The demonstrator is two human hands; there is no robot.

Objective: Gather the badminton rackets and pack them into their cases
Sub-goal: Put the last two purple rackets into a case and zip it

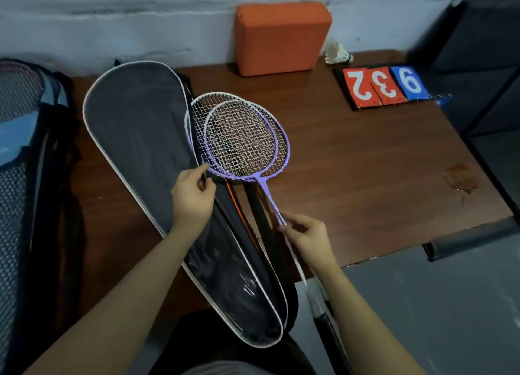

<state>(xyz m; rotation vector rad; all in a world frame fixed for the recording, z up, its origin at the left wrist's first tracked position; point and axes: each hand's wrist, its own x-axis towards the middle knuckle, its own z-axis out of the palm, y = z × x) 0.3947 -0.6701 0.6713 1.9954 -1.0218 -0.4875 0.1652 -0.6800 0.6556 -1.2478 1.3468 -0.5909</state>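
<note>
Two rackets (244,138), purple and white frames stacked, lie with their heads overlapping just beside the open case (146,160) on the brown surface (365,177). Their shafts run down and to the right toward the person, so the long axis sits nearly parallel to the case's own length, heads at the wide end. The right hand (306,234) pinches the shafts low down, fingers curled round them, with the handles passing under the wrist and off the surface edge. The left hand (194,194) grips the dark edge of the case at its opening, right where the racket heads meet it, fingers curled on the fabric. The case's grey lining faces up, its flap folded away to the left. The rackets lie to the right of the opening, so the coming move looks like a short sideways slide leftward into the case, steered from the shafts while the left hand holds the edge. Another bag (25,177) sits at far left.
</note>
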